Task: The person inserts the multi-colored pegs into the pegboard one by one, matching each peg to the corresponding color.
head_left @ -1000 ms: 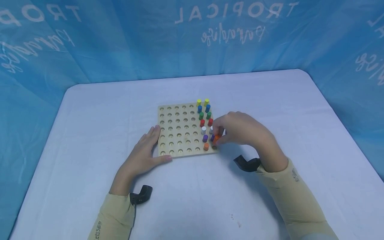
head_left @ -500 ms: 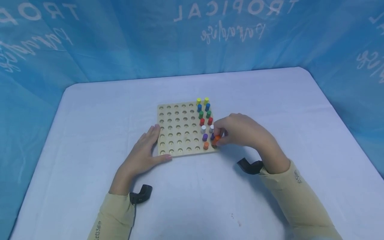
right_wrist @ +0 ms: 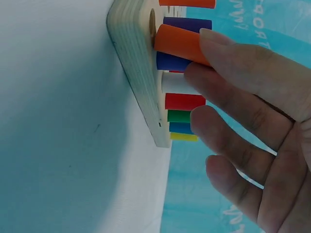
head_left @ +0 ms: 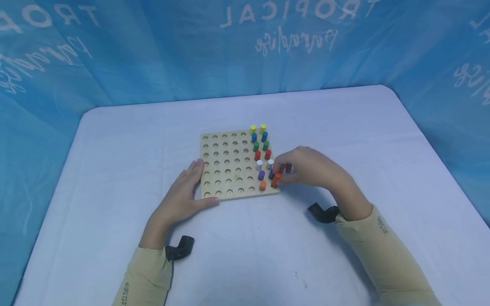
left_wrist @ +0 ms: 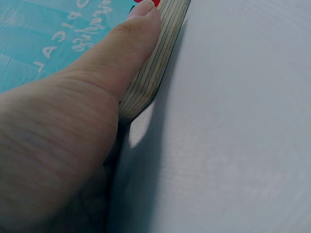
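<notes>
A wooden pegboard [head_left: 233, 193] lies on the table, with round holes and two columns of coloured pegs along its right side. Between thumb and index finger, my right hand [head_left: 308, 165] pinches an orange peg [right_wrist: 181, 44] at its upper end. This peg leans, its lower end at the near right corner hole [right_wrist: 152, 22]. Beside it stand another orange peg [head_left: 262, 185] and a purple peg [head_left: 261, 175]. My left hand [head_left: 181, 197] rests with straight fingers at the board's left edge, its thumb [left_wrist: 129, 41] along the near edge.
White cloth covers the table [head_left: 237, 255]. Beyond its far edge hangs a blue printed curtain [head_left: 191, 55]. Pairs of white, red [head_left: 257, 155], green, blue and yellow [head_left: 253, 128] pegs stand further up the board. A black wrist mount [head_left: 323, 212] sticks out from the right sleeve.
My right hand has shifted slightly right and tilted the orange peg further. The peg's lower end now overlaps the corner hole, which showed below it earlier. My left hand keeps its place.
</notes>
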{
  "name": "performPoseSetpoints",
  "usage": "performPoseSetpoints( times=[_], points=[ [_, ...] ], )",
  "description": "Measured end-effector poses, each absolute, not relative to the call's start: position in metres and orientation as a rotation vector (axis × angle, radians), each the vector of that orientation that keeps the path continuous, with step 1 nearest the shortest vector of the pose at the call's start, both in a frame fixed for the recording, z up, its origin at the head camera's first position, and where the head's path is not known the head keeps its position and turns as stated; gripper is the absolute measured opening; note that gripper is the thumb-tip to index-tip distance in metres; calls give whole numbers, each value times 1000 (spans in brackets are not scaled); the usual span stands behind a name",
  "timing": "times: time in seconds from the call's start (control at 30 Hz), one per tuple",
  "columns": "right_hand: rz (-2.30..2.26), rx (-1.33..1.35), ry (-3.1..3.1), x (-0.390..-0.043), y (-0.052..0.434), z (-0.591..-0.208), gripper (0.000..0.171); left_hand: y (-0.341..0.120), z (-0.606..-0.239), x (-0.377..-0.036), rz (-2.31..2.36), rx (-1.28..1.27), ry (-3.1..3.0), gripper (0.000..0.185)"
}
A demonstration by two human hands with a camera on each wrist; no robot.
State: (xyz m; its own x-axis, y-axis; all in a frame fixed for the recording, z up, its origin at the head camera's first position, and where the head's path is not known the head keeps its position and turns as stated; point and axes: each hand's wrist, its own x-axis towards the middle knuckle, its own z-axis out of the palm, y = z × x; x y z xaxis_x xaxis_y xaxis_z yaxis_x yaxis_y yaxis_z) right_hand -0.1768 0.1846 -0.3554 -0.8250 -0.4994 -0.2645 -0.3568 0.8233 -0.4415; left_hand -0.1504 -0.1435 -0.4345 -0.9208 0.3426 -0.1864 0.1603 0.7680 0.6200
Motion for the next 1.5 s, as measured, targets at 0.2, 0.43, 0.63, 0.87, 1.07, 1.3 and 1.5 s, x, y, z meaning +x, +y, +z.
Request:
performPoseSetpoints(
  times=[0.2,0.43,0.63,0.87,1.07,1.3,1.5],
  points=[
    [-605,-650,2646,-177,187,-361,20,-142,-434,-151,894,383,2673,118],
    [-653,-644,2633,-178,192,-367,22,-142,-434,-150,894,371,2675,118],
    [-681,-672,2620,-179,195,-368,22,-142,-435,-150,894,371,2680,118],
    [-752,-683,2558,-180,196,-368,24,-142,-435,-150,888,364,2679,118],
    [-908,-760,2491,-182,198,-375,24,-141,-434,-150,890,365,2681,118],
    [-1108,-798,2396,-183,201,-385,22,-142,-433,-150,891,380,2682,117],
    [-1139,-758,2357,-185,204,-390,23,-142,-432,-150,894,384,2679,117]
  ],
)
